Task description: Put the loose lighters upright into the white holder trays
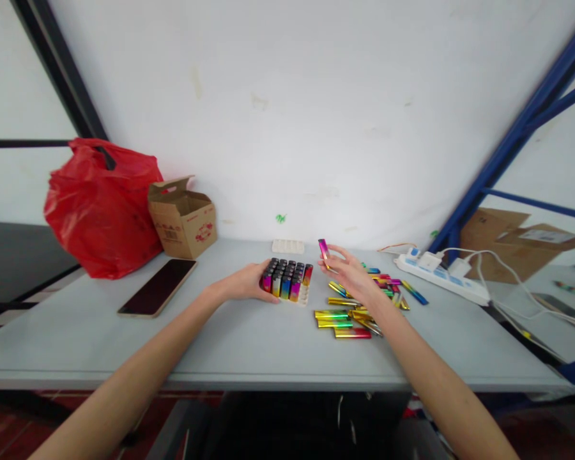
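Metallic, colourful lighters with black tops stand upright in rows in a white tray, whose right-hand slots show bare. My left hand is wrapped round the left side of this block of lighters, thumb at the front. Held up between the fingers of my right hand is a single pink-purple lighter, just right of the tray and tilted slightly. Beneath and around my right wrist lies a loose pile of shiny lighters in gold, green, red and blue, partly hidden by the forearm.
A second white tray lies by the wall. On the left are a phone, an open cardboard box and a red plastic bag. A white power strip with plugs and cables lies at the right.
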`<state>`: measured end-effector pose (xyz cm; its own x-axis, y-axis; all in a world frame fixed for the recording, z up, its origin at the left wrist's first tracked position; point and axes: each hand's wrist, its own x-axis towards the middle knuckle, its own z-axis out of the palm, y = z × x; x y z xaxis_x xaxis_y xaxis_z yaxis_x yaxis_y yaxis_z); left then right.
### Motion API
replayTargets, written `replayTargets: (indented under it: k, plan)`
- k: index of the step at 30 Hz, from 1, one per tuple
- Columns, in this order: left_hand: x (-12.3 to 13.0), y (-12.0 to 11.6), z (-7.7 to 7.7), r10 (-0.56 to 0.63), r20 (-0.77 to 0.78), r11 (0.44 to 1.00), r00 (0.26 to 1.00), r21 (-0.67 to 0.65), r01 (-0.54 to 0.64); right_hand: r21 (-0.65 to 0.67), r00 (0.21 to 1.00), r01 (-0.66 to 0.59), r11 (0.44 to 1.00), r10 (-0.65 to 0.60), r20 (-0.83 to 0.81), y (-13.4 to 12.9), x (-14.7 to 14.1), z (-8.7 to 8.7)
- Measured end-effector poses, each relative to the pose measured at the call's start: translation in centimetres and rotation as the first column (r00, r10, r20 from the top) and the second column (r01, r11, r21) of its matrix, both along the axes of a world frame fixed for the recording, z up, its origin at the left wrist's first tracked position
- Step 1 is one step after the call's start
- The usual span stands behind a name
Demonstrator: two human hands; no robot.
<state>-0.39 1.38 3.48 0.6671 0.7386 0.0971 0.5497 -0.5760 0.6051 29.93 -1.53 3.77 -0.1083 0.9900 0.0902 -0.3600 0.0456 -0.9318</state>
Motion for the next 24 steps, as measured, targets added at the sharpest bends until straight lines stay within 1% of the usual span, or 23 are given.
replayTargets:
  k: [4,7,10,13,16,19,24]
  plan:
    - [0.1,0.0,0.0,0.017,-0.01,1.0,1.0,-0.011,-0.017,0.025,0.987,0.003,1.0,-0.007,0.161,-0.1,-0.5,-0.2]
    - [0.1,0.0,0.0,0.029,-0.02,1.0,0.999,-0.009,-0.029,0.029,0.973,0.011,1.0,-0.017,0.232,0.1,-0.8,-0.6]
    - [0.1,0.0,0.0,0.034,-0.02,0.999,0.999,-0.017,-0.034,0.046,0.939,0.018,0.999,-0.033,0.341,0.4,-1.0,-1.1]
    - [0.1,0.0,0.0,0.029,-0.009,0.999,1.0,-0.025,-0.029,0.157,0.854,0.052,0.986,-0.125,0.505,0.6,-1.0,-1.5]
    - [0.2,-0.1,0.1,0.034,-0.011,0.999,0.999,-0.029,-0.034,0.262,0.755,0.074,0.962,-0.225,0.616,0.7,-1.0,-1.7]
    - [0.2,-0.2,0.2,0.041,-0.015,0.998,0.999,-0.038,-0.042,0.317,0.675,0.127,0.94,-0.316,0.667,0.4,-1.0,-1.5]
    - [0.2,-0.3,0.4,0.022,0.004,0.999,1.0,-0.029,-0.022,0.402,0.572,0.188,0.896,-0.433,0.696,-0.1,-1.2,-1.3]
